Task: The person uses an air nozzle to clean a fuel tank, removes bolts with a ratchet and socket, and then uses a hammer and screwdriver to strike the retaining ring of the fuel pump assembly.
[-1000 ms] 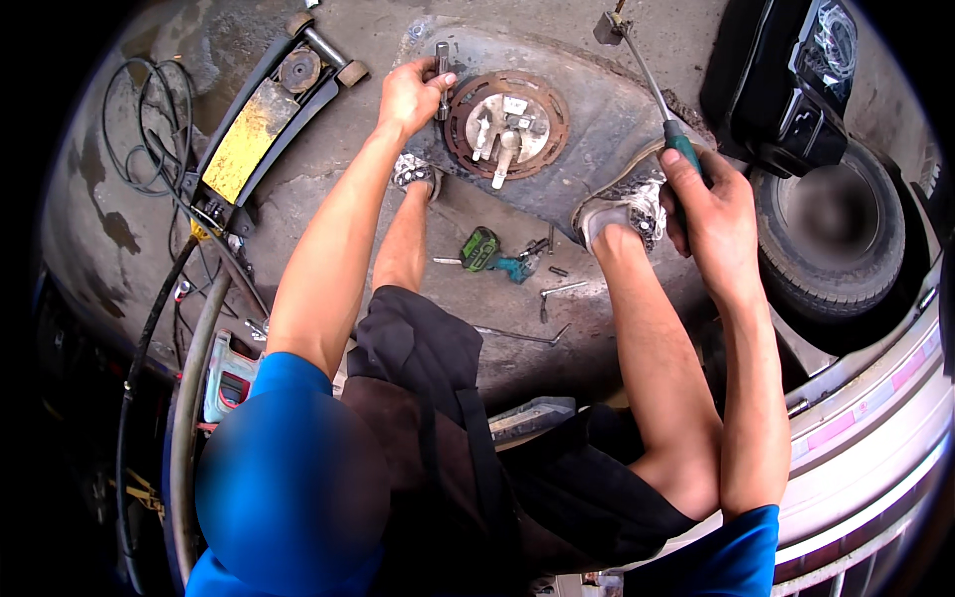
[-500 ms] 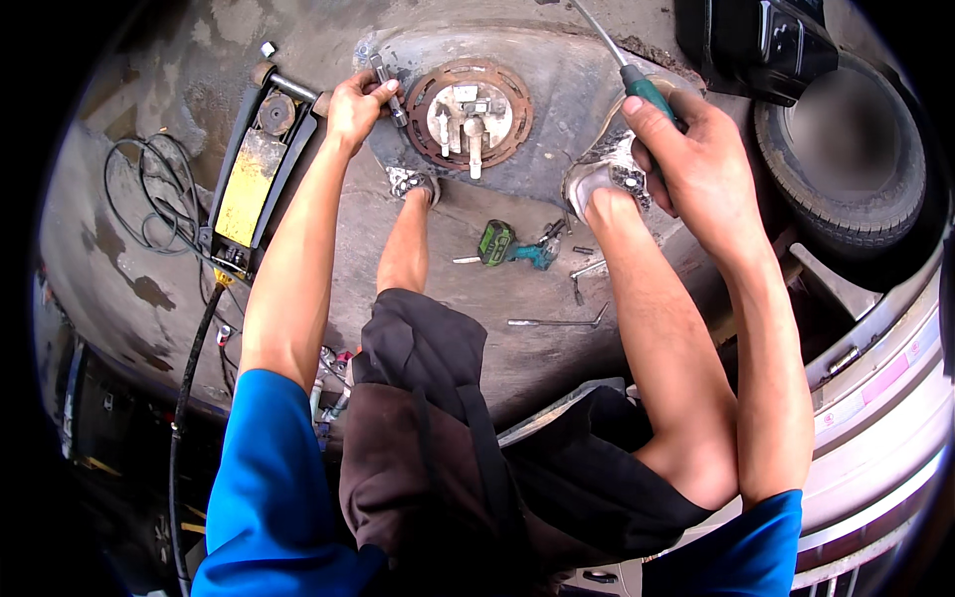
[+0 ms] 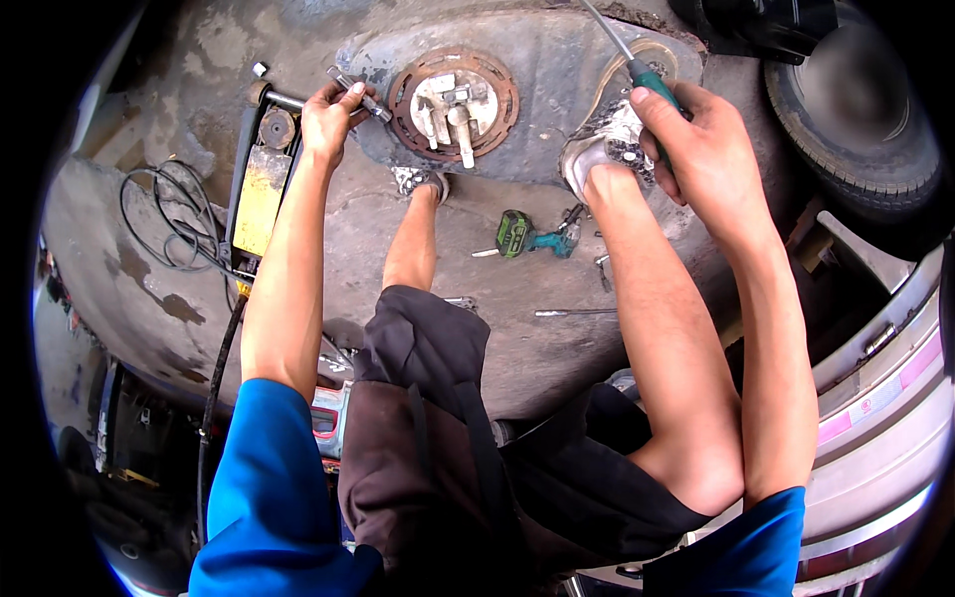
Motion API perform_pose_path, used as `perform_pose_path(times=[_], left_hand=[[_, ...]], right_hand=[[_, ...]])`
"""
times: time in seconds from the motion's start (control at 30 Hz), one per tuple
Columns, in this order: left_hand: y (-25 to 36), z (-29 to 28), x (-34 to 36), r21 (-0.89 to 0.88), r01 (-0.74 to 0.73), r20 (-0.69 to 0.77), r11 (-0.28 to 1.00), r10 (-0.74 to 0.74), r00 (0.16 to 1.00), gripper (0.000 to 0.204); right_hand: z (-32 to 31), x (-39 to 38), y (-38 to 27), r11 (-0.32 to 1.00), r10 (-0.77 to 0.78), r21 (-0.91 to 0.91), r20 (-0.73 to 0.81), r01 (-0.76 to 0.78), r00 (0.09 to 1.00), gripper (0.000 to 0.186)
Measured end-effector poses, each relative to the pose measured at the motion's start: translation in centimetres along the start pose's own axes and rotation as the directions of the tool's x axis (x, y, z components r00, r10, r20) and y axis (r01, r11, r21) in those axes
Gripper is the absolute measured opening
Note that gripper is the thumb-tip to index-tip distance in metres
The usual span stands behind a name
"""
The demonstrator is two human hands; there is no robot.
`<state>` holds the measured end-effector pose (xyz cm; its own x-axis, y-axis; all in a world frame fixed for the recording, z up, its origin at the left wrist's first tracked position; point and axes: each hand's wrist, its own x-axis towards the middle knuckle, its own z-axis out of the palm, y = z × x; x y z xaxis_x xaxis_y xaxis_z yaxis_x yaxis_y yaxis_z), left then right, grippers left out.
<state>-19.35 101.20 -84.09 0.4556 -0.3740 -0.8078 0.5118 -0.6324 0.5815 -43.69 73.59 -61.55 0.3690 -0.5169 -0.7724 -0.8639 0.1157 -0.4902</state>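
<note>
My left hand (image 3: 331,121) is closed on a short, thick metal bar (image 3: 360,95), which slants down to the right just left of a rusty ring (image 3: 398,107). Inside that ring sits a dirty whitish fuel pump cap (image 3: 484,117) with pipe stubs and a connector. Both belong to a dark grey fuel tank (image 3: 557,75) lying on the ground. Over the tank's right end, my right hand (image 3: 704,149) grips a screwdriver (image 3: 652,85) by its green handle, its shaft pointing up and left; the tip is out of view. My feet rest against the tank's near side.
A cordless drill (image 3: 552,241) and a thin metal rod (image 3: 577,312) lie on the ground between my legs. To the left are a yellow-and-black floor jack (image 3: 261,199) and a coiled black cable (image 3: 164,214). A tyre (image 3: 865,179) lies at the far right.
The metal bar in my left hand has tipped closer to level, and the hand sits slightly further left. My right hand keeps the screwdriver in nearly the same pose. The whole view has shifted a little.
</note>
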Motion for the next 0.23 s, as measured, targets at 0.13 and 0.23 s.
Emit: perform_pose_path(times=[0.13,0.23], left_hand=[[0.3,-0.1,0.1,-0.005,-0.039,-0.054,0.999,0.039,0.998,0.022],[-0.7,0.9,-0.2,-0.040,-0.007,-0.125,0.999,0.002,0.992,0.025]], right_hand=[[-0.2,0.3,1.4,1.000,0.020,0.012,0.020,-0.020,1.000,0.038],[-0.1,0.7,3.0,0.993,0.101,0.058,0.039,-0.103,0.994,0.044]])
